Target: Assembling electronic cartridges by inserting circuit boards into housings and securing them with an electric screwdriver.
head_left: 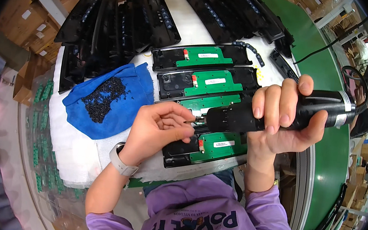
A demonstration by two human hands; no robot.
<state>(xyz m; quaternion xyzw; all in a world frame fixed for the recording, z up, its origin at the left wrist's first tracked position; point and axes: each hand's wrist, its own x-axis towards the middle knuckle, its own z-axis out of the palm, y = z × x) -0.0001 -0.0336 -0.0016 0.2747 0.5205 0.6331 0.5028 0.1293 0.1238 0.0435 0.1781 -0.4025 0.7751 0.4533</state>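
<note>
My right hand [278,108] is wrapped round a black electric screwdriver [232,117], held level with its bit pointing left. At the tip of the bit [191,121], my left hand [161,124] has its fingers curled in a pinch; whatever they hold is too small to make out. Below both hands lie several black plastic housings [168,84] in a column, each with a green circuit board [225,84] and a small red-and-white part. Left of my left hand, a heap of small black screws [100,101] rests on a blue cloth [85,125].
Stacked black housings [107,30] stand at the back left, with more black housings [235,15] at the back right. A dark strip [249,50] lies beyond the boards. White sheeting [77,148] covers the table, beside a green surface [328,175]. A cable [366,91] trails from the screwdriver.
</note>
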